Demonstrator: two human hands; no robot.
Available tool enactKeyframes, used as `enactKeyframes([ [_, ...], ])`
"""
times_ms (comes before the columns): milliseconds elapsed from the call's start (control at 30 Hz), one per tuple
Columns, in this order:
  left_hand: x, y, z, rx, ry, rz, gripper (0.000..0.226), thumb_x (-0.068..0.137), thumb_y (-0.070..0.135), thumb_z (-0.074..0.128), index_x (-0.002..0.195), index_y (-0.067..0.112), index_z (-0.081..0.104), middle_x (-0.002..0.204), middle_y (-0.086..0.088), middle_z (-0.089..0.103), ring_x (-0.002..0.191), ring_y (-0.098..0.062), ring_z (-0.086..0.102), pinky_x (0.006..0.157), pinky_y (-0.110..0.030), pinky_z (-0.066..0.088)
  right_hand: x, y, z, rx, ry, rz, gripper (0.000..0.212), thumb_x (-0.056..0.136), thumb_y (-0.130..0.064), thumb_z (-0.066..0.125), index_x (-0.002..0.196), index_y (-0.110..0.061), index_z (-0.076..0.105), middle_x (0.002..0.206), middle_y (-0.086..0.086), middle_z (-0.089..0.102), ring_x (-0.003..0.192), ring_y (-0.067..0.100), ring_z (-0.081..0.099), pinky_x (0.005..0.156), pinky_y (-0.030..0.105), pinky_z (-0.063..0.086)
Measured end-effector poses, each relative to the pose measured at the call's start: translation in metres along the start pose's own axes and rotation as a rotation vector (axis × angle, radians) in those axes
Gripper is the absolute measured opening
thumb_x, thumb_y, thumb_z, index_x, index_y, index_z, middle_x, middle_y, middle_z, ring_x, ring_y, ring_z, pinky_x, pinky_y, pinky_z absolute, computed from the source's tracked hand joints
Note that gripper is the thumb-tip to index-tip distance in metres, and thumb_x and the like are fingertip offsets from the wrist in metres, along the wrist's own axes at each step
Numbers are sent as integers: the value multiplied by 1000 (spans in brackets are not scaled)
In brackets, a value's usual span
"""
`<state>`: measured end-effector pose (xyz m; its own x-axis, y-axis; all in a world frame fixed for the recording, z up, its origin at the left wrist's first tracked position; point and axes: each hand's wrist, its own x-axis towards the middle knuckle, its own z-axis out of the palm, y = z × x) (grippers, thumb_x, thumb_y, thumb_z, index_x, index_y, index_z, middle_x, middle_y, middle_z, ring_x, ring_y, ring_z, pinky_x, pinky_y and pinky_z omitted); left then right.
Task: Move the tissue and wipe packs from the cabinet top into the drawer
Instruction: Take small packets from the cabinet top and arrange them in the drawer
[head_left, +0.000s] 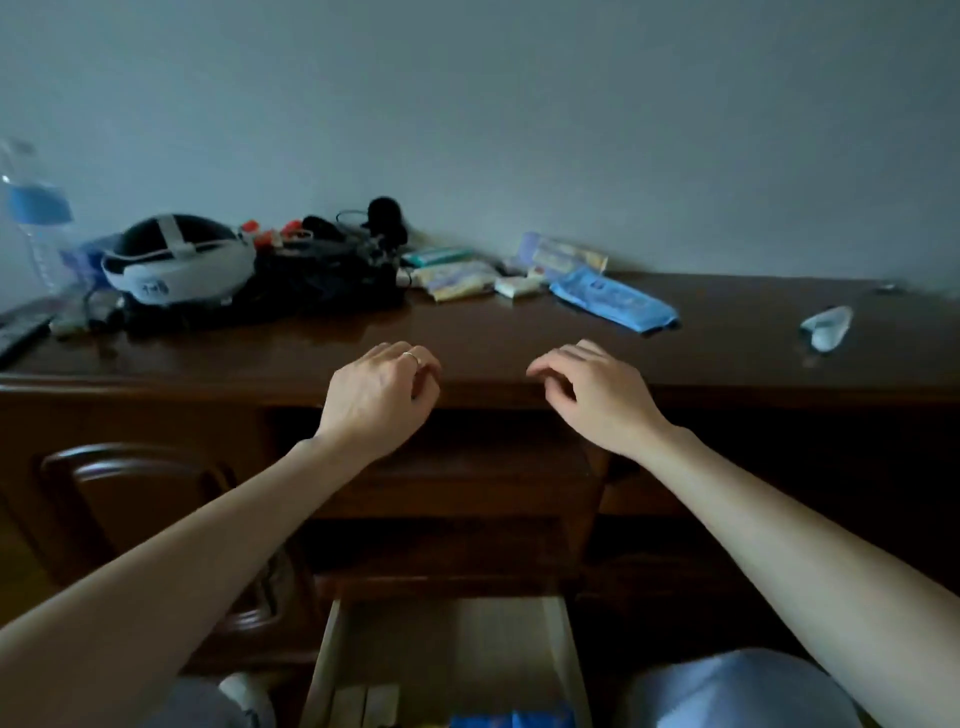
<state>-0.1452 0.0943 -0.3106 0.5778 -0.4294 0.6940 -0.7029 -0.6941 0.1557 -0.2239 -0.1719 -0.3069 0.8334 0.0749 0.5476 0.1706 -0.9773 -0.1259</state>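
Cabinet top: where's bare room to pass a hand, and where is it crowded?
Bare: the front strip of the cabinet top by both hands, and between the blue wipe pack and the clear wrapper. Crowded: back left, around the headset and the dark cable pile.

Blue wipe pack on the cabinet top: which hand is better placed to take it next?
Probably the right hand. The blue wipe pack lies just beyond it and slightly to its right, with bare wood between. The left hand would have to cross over. Both hands hover empty, and the drawer is open below.
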Motion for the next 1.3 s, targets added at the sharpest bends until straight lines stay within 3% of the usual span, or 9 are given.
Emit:
enactKeyframes([
  [167,84,-18,32,22,-164,-82,24,92,32,55,114,30,66,109,7,60,102,-19,59,69,-30,43,64,41,13,-105,-265,216,41,101,-51,50,136,-32,59,141,-6,58,133,21,48,104,40,44],
  [367,164,-45,103,70,-315,-110,34,92,34,55,125,30,60,132,0,54,125,-22,47,91,-38,45,128,67,44,-226,-220,203,24,93,-58,54,96,-36,63,99,-12,67,94,16,67,66,34,44],
  [567,228,-71,165,99,-326,-80,44,93,35,53,137,28,52,140,-4,49,134,-26,40,110,-45,35,209,112,91,-157,-202,302,46,96,-49,56,138,-32,51,140,-1,55,127,24,54,86,41,50],
  [767,254,-97,213,42,-347,-59,46,98,45,44,140,27,49,142,-1,48,132,-25,40,109,-46,35,297,152,145,-216,-344,198,61,99,-53,43,155,-33,33,163,4,35,148,30,33,114,49,34],
  [867,262,-103,225,90,-322,-62,43,96,48,44,133,29,53,130,-1,53,121,-25,47,98,-46,42,310,174,153,-257,-374,237,46,102,-51,33,129,-28,61,144,6,58,131,32,52,103,45,44],
  [933,264,-104,228,127,-300,-56,41,94,47,45,129,27,53,124,-2,53,116,-26,48,94,-46,43,310,184,153,-312,-310,267,38,98,-48,38,112,-25,64,129,7,66,118,31,60,87,42,48],
  [1067,264,-101,228,150,-311,-63,39,93,46,47,125,26,54,122,-5,51,116,-27,46,94,-47,43,303,198,147,-344,-223,508,52,97,-45,44,143,-21,45,145,15,45,125,38,54,85,46,47],
  [1200,266,-99,226,150,-319,-50,40,91,47,47,123,24,53,120,-5,50,114,-27,45,94,-45,42,303,207,140,-310,-57,608,55,98,-43,49,146,-19,37,143,18,40,125,41,50,86,48,48],
  [1300,271,-100,228,192,-284,-24,49,88,54,48,123,20,51,119,-5,52,112,-26,48,94,-43,42,315,210,139,-261,-90,643,55,100,-45,45,149,-22,37,148,17,38,129,41,46,92,48,47],
])
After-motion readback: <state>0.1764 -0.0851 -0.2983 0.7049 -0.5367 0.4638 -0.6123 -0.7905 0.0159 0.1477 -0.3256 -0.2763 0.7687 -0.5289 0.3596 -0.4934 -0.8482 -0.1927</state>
